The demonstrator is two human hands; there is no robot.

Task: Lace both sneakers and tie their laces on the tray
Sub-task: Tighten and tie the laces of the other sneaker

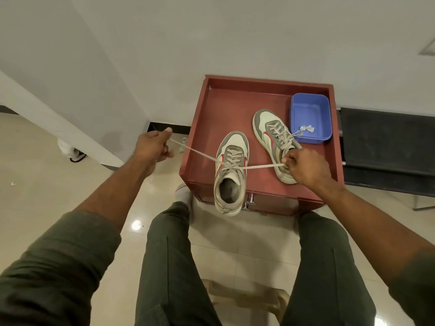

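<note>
Both lace ends of the near sneaker (231, 170) are gripped and pulled taut: one by the left hand (153, 147), one by the right hand (303, 165). Its heel overhangs the red tray (235, 102); a second sneaker (270, 135) lies beside a blue tub (310, 118).

Red tray (235, 102): sitting on a low cabinet, carrying two sneakers and a blue tub (310, 114). Near sneaker (231, 170): heel overhanging the tray's front edge, its lace (200, 152) being drawn taut to both sides, crossing above the tongue. Left hand (153, 147): gripping one lace end, held out beyond the tray's left edge. Right hand (306, 167): pinching the other end, lying over the heel of the far sneaker (273, 135), which is laced and showing a bow.
</note>
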